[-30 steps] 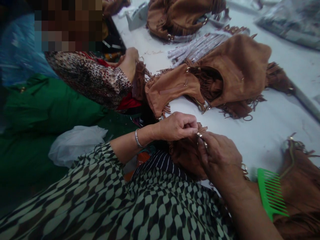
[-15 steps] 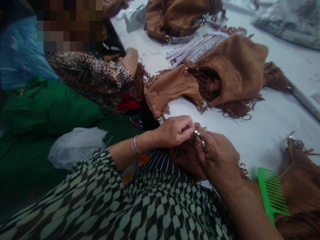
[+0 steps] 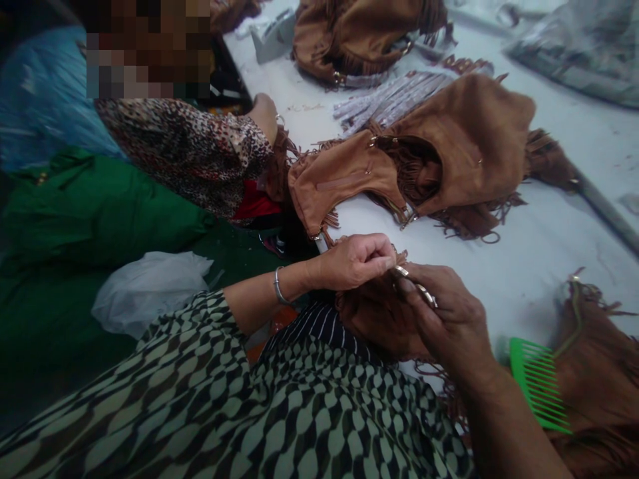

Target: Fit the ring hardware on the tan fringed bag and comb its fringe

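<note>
A: What did the hands hold?
B: The left hand (image 3: 354, 261) was clenched on the fringe of a brown suede bag (image 3: 379, 319) at the table edge. The right hand (image 3: 444, 313) grasped its metal ring (image 3: 425, 293).
A: And farther?
B: A green plastic comb (image 3: 539, 382) lay beside; beyond, another brown fringed bag (image 3: 449, 153) on the white table (image 3: 524, 266).
</note>
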Available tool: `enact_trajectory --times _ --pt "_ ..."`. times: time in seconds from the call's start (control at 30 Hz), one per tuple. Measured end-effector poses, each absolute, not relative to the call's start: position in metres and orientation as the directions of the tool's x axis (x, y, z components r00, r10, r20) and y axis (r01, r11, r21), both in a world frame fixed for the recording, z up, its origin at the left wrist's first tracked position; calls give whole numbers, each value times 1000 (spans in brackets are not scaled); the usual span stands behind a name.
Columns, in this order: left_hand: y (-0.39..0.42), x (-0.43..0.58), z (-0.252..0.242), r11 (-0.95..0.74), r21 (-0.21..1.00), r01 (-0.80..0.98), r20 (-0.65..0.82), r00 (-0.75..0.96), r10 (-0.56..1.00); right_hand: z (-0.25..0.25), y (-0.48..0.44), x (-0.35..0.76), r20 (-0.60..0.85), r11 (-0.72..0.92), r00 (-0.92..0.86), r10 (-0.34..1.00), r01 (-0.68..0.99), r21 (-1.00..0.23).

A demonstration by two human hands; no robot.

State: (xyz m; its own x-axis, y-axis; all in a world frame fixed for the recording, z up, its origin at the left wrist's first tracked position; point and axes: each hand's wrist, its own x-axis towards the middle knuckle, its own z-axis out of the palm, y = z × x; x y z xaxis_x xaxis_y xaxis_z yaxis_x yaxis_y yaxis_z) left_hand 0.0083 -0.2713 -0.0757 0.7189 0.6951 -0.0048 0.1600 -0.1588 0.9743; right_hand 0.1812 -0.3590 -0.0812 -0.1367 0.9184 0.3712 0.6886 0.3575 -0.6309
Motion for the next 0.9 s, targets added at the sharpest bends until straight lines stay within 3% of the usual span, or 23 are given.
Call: enact_trajectory --times 0.37,0.57,0.7,0.9 --pt "-274 7 -73 -450 879 158 225 694 683 -78 -355 172 391 304 -55 919 730 -612" --pt "-275 6 -75 -231 959 163 63 672 738 -80 -355 169 454 350 -76 888 752 -559" --pt "-276 4 -82 -66 982 179 -46 560 827 -83 -355 168 468 360 -98 878 780 -512" --pt "-282 5 -84 -140 977 162 32 536 844 -83 -355 167 438 358 -139 888 806 -471"
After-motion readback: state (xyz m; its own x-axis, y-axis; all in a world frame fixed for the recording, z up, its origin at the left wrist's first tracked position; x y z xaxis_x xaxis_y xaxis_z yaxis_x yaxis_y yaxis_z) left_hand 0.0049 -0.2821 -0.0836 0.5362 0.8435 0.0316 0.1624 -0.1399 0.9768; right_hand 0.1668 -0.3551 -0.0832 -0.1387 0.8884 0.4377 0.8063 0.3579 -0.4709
